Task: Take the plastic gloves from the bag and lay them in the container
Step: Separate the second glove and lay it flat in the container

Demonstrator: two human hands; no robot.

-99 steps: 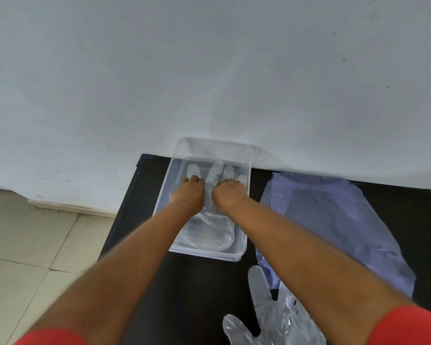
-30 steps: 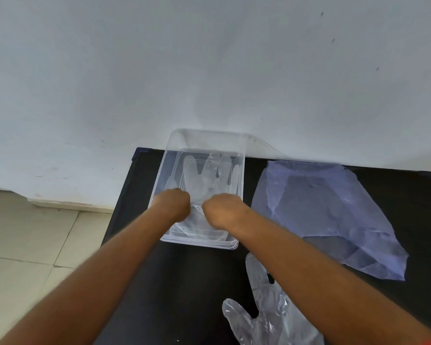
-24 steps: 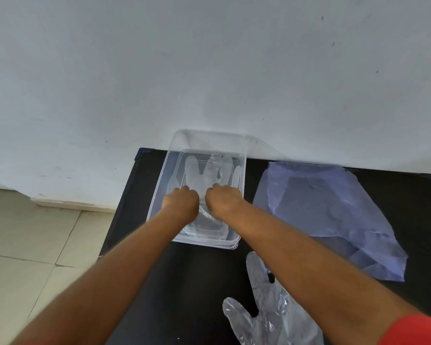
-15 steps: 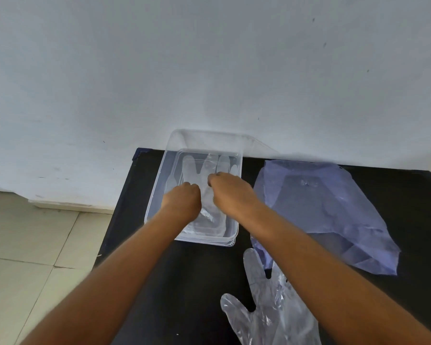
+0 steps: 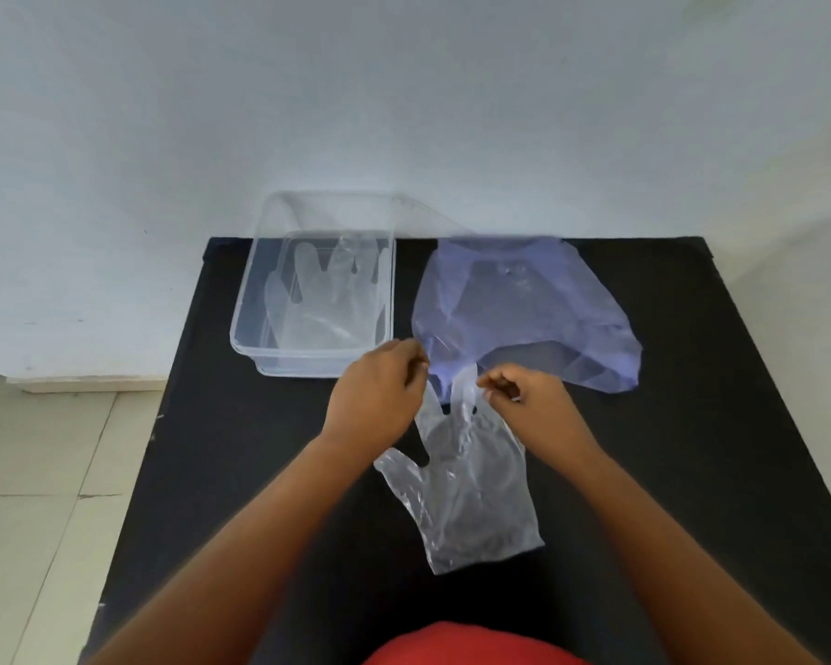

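One clear plastic glove (image 5: 327, 300) lies flat inside the clear container (image 5: 241, 338) at the table's back left. A second clear glove (image 5: 466, 496) lies on the black table in front of me, fingers pointing away. The purple translucent bag (image 5: 524, 309) lies flat to the right of the container. My left hand (image 5: 380, 395) and my right hand (image 5: 528, 395) hover at the finger end of the second glove, both with fingers curled. My right fingertips are next to a glove fingertip; I cannot tell if they grip it.
The black table (image 5: 716, 424) stands against a white wall. Its left edge drops to a tiled floor (image 5: 44, 472). The container's clear lid (image 5: 428, 218) leans behind it against the wall.
Both hands have come out of the container and moved back and right to the glove on the table. The first glove stays in the container.
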